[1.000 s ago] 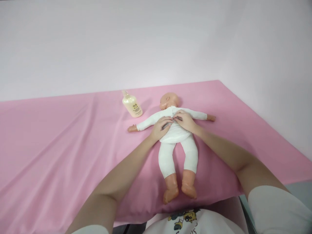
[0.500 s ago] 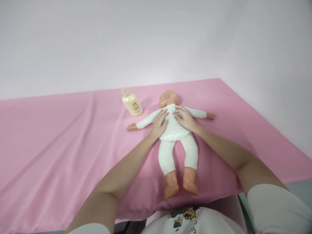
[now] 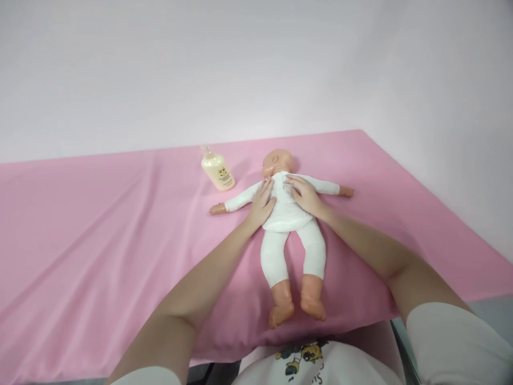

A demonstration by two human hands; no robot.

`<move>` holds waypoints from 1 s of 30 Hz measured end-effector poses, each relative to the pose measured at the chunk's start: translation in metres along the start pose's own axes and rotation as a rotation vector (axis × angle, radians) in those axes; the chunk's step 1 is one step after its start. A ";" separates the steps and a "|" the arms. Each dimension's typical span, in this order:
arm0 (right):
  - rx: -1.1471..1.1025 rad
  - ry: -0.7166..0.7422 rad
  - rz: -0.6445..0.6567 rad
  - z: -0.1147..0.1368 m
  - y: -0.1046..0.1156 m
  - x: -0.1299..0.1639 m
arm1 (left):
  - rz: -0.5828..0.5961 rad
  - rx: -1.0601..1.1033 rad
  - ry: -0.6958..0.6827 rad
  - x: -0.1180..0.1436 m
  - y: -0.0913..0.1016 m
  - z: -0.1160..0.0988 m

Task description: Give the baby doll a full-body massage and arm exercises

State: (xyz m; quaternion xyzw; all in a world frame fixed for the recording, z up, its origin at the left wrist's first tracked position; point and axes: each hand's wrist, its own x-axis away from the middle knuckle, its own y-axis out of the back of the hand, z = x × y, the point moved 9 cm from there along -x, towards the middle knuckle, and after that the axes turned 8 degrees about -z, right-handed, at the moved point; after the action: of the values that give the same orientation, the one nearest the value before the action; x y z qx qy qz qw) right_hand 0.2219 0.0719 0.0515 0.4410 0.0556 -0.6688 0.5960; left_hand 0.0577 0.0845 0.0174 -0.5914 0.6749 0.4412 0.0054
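Now both hands lie flat, fingers spread, on the doll's point(image 3: 286, 214) chest: left hand point(image 3: 262, 203), right hand point(image 3: 305, 195), gripping nothing.

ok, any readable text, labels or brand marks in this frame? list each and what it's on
Bottle: a small dark emblem with lines of print below it, too small and blurred to read.
Person's white shirt: a yellow cartoon print with dark lettering under it, cut off at the frame's bottom edge; not readable.
Doll, pink sheet, wall: no text.
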 end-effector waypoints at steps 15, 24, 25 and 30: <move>0.223 0.002 -0.036 0.006 0.004 0.006 | -0.063 -0.016 -0.060 0.002 0.006 -0.009; 0.174 -0.039 -0.044 -0.007 0.005 0.002 | -0.059 0.002 -0.048 -0.002 0.007 -0.010; 0.170 -0.043 -0.040 -0.007 0.005 0.002 | -0.062 0.003 -0.040 -0.002 0.007 -0.011; 0.151 -0.057 -0.043 -0.011 0.010 -0.001 | -0.083 0.009 -0.024 -0.005 0.013 -0.015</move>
State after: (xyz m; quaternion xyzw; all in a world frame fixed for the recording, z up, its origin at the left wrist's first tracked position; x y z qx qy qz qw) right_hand 0.2361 0.0762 0.0499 0.4642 -0.0023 -0.6958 0.5480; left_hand 0.0564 0.0784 0.0371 -0.6137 0.6515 0.4447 0.0344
